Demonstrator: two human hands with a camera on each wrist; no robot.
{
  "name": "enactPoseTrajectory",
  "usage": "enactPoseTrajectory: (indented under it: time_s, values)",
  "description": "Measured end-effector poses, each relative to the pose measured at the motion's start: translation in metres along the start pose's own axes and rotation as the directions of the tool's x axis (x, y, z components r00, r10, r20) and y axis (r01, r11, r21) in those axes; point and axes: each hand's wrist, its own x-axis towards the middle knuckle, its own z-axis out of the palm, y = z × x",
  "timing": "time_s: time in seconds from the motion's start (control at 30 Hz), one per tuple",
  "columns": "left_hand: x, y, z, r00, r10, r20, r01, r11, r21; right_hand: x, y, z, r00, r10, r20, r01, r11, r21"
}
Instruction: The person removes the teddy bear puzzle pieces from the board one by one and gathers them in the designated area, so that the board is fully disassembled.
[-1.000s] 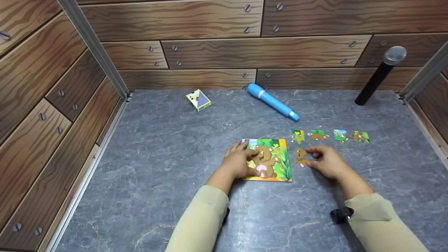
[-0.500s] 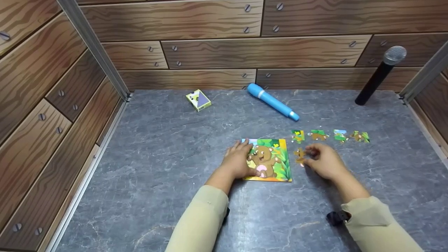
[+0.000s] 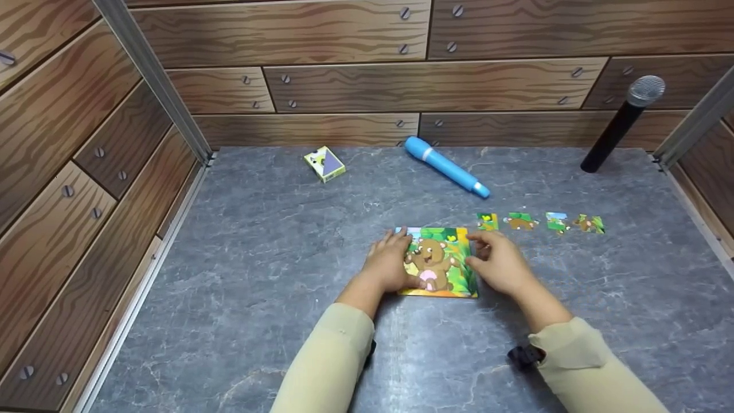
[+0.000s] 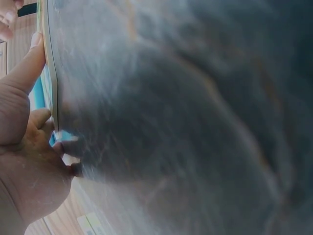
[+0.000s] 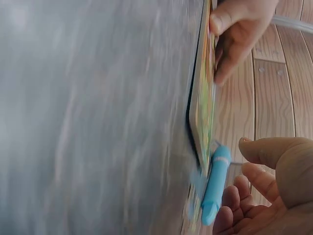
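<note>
A square board [image 3: 437, 272] printed with a brown bear lies flat on the table. My left hand [image 3: 388, 267] rests over its left side, fingers stretched toward the far edge and thumb along the near part; the left wrist view shows that thumb at the board's edge. My right hand [image 3: 503, 264] is at the board's right edge, thumb and index finger apart with nothing visible between them in the right wrist view. The spot where a loose bear puzzle piece lay is hidden behind this hand. Several small puzzle pieces [image 3: 520, 221] lie in a row beyond it.
A blue microphone-shaped stick [image 3: 446, 167] lies at the back, and a small card box [image 3: 325, 164] sits to its left. A black microphone [image 3: 622, 123] stands at the back right. Wood-print walls [image 3: 344, 86] enclose the grey table [image 3: 258, 258].
My right hand has moved left from beside the loose bear piece to the board's right edge, and that piece no longer shows. My left hand's raised finger has drawn back to its other fingers.
</note>
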Motion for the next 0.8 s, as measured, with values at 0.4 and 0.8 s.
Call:
enactPoseTrajectory:
  time_s: [0.4, 0.8]
  values:
    - [-0.002, 0.001, -0.002, 1.000, -0.012, 0.002, 0.012, 1.000, -0.002, 0.012, -0.026, 0.037, 0.992, -0.006, 0.126, 0.006, 1.000, 0.001]
    - [-0.001, 0.001, -0.002, 1.000, -0.001, -0.004, 0.001, 1.000, 0.004, 0.021, -0.031, 0.059, 0.980, -0.027, 0.196, 0.042, 0.996, -0.074]
